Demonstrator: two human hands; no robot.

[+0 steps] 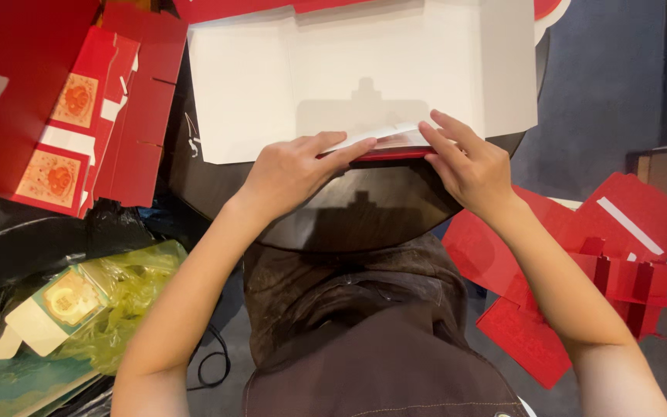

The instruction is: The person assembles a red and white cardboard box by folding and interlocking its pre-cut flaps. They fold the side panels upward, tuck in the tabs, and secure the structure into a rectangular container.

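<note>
A flat cardboard box blank [364, 69], white on the side facing up and red underneath, lies on a dark round table [372, 208]. My left hand [291, 170] presses its fingers on a narrow flap [384, 143] at the blank's near edge. My right hand [465, 162] pinches the same flap from the right, folding it up so its red side shows.
A stack of red flat box blanks [63, 100] with orange square prints lies at the left. More red folded pieces [611, 262] sit on the floor at the right. A yellow-green plastic bag [117, 301] and a black bag [17, 239] are at the lower left.
</note>
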